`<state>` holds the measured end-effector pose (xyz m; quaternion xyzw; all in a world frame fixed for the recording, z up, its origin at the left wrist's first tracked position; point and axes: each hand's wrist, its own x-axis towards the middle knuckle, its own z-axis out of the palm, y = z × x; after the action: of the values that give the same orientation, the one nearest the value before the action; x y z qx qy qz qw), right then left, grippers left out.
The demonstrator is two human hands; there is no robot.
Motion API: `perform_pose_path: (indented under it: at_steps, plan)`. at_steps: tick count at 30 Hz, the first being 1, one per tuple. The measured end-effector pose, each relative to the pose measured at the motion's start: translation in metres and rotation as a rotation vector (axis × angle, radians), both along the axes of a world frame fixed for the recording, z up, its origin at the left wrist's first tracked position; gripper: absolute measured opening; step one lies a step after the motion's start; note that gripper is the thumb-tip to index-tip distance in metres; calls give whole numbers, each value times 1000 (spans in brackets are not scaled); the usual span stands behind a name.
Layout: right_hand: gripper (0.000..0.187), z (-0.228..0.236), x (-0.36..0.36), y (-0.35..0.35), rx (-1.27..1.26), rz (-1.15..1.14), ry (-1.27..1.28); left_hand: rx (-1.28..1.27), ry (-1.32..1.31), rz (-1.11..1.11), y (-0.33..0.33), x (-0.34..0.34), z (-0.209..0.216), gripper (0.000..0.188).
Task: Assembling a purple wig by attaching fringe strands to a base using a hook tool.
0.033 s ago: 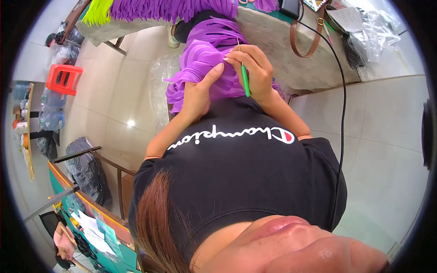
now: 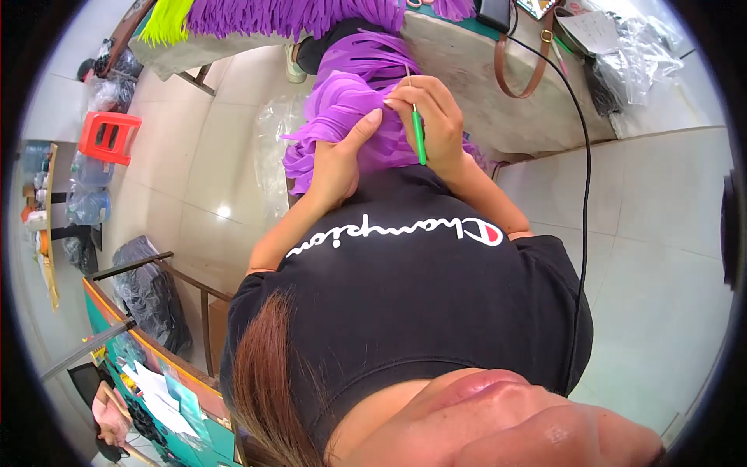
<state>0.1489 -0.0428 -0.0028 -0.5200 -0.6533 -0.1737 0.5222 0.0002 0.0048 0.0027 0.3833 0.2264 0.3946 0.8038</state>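
Purple fabric strips (image 2: 342, 105) lie bunched across my lap in overlapping layers. My left hand (image 2: 339, 162) grips their near edge with the thumb on top; its other fingers are hidden under the fabric. Closed around a slim green-handled hook tool (image 2: 419, 136), my right hand (image 2: 437, 115) rests over the strips' right side. The tool's thin metal shaft points away from me past the fingers, and its tip is too small to make out. Thumb and forefinger of that hand meet at the fabric, where they seem to pinch a strip.
A cloth-covered table (image 2: 498, 97) stands ahead, with purple fringe (image 2: 296, 17) and lime-green fringe (image 2: 166, 19) at its left. A brown strap (image 2: 520, 92) hangs off its edge. A black cable (image 2: 589, 171) runs down my right side. Leftward are a red stool (image 2: 109, 138) and a seated person (image 2: 110, 412).
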Motion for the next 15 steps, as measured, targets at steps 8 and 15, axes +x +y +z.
perform_pose_path:
  at_steps: [8,15]
  plan:
    - [21,-95,123,-15,-13,429,2069,-1,-83,52,10,0,13,26]
    - [16,-369,316,-159,-635,-495,1227,-60,-69,145,9,3,2,27]
